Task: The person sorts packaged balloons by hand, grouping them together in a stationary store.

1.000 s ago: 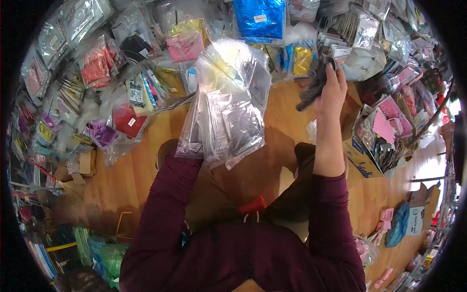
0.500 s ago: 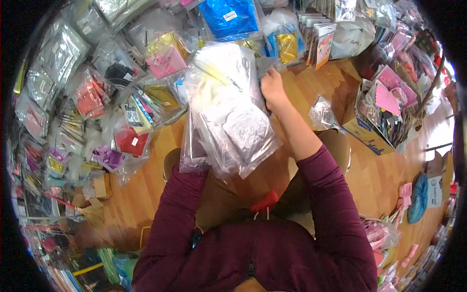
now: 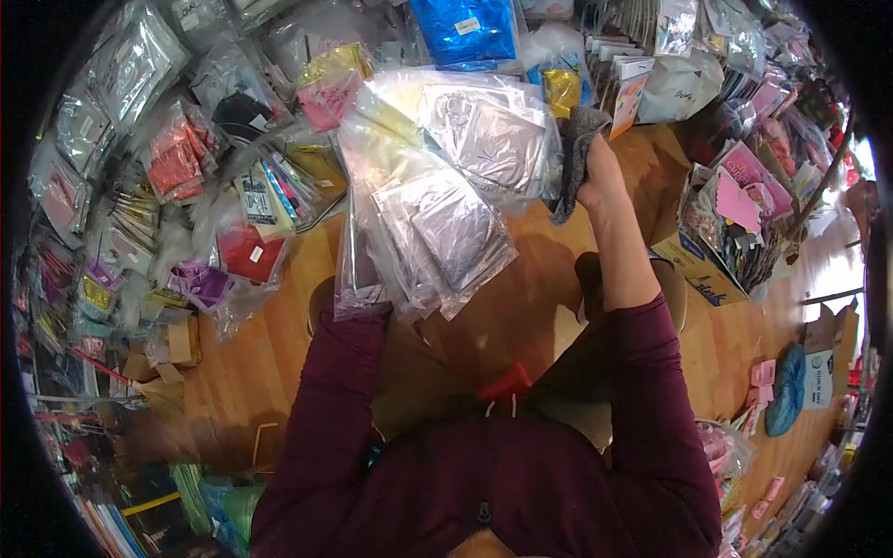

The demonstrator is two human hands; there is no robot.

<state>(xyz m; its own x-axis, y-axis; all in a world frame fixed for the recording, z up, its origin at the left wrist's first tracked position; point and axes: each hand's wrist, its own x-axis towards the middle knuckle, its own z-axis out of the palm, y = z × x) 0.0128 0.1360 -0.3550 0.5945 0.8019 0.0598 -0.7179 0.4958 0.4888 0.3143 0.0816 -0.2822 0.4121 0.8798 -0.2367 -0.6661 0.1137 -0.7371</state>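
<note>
My right hand [image 3: 603, 175] is closed around a dark grey cloth [image 3: 579, 153], which hangs at the right edge of a fanned-out stack of clear plastic bags [image 3: 437, 200]. The bags have silvery, flat packets inside, and one on the left looks yellowish. From the lower left, my left sleeve [image 3: 346, 367] runs up under the stack. The bags cover my left hand, so its fingers are hidden. The stack is above the wooden floor, in front of my knees.
Plastic-wrapped goods lie all along the left, among them a red packet [image 3: 249, 253]. A blue packet [image 3: 465, 33] is at the back. To the right stands an open cardboard box [image 3: 702, 265] filled with cards. A blue bag [image 3: 787, 391] sits farther right.
My right hand has moved right, and the grey cloth now shows plainly in it. The bags have spread into a fan, with one packet further up and right. The camera view has shifted slightly.
</note>
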